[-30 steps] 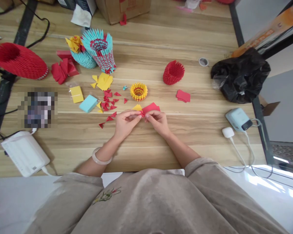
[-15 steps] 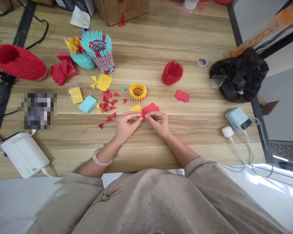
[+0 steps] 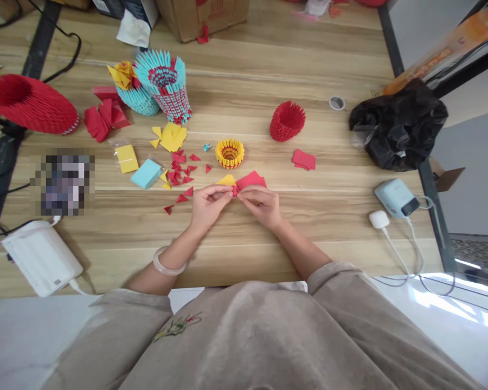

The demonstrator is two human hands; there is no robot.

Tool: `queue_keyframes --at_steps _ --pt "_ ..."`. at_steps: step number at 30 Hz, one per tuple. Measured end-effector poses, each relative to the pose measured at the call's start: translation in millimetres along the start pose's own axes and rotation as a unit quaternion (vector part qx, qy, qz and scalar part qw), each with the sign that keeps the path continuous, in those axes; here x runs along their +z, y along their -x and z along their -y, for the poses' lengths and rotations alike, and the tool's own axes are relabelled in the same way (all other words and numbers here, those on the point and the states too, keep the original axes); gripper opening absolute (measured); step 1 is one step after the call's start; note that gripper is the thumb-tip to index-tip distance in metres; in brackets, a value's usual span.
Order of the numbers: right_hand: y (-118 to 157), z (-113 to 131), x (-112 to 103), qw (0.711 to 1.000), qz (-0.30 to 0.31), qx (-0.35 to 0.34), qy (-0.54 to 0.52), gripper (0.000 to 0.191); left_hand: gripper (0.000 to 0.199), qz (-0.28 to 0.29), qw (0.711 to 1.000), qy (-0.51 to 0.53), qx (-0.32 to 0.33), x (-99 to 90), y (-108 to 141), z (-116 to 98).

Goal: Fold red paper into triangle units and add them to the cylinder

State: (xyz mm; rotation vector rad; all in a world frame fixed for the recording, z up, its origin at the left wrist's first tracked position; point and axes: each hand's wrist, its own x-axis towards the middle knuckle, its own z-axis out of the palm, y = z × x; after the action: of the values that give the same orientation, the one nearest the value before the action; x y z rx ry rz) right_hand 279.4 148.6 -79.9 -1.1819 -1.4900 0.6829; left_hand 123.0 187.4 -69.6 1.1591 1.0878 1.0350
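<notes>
Between the fingertips of my left hand (image 3: 210,205) and my right hand (image 3: 262,205) is a small piece of red folded paper (image 3: 235,191). Both hands are closed in a pinch on it, and the fingers hide part of it. Right behind them lie red paper sheets (image 3: 252,179) and a yellow paper piece (image 3: 227,180). Several red folded triangles (image 3: 178,174) are scattered left of my left hand. A yellow and red ring of folded paper (image 3: 230,154) stands just beyond my hands.
A red paper cup shape (image 3: 287,121) and red slips (image 3: 304,160) are at the right. Farther left stand a blue and red paper vase (image 3: 165,86), yellow sheets (image 3: 173,137) and a blue paper stack (image 3: 146,173). A black plastic bag (image 3: 398,124) and a charger (image 3: 396,197) edge the right side.
Both hands have shifted slightly to the left with the red paper. The right fingers have straightened a little, and the paper looks narrower between the fingertips.
</notes>
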Motion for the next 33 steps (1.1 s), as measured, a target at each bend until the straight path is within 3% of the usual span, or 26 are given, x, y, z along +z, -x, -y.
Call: queue_keyframes --at_steps 4,10,13,18,27,33 --pt "-1.5 -1.1 -0.2 0.999 0.015 0.021 -0.027 0.015 0.021 0.006 1.0 -0.007 -0.011 -1.0 -0.9 -1.2" --pt "-5.1 -2.1 0.4 0.964 -0.001 0.191 -0.186 0.029 0.025 0.002 1.0 -0.017 -0.012 -0.8 0.4 -4.2" --pt "-5.8 -1.8 1.3 0.95 0.018 0.233 -0.205 0.031 0.023 0.004 0.999 -0.036 0.016 -0.5 1.2 -4.2" --pt "-5.7 -2.1 4.0 0.944 0.041 0.248 -0.214 0.031 0.018 0.009 0.996 -0.061 0.067 1.0 2.7 -4.5" --pt "-3.3 -2.3 7.6 0.93 0.017 0.247 -0.273 0.023 0.014 -0.004 0.99 -0.08 0.112 2.3 7.0 -0.7" --pt "-6.3 -2.4 5.8 0.925 0.026 0.237 -0.295 0.025 0.015 0.028 0.998 -0.02 0.048 -0.6 0.9 -2.4"
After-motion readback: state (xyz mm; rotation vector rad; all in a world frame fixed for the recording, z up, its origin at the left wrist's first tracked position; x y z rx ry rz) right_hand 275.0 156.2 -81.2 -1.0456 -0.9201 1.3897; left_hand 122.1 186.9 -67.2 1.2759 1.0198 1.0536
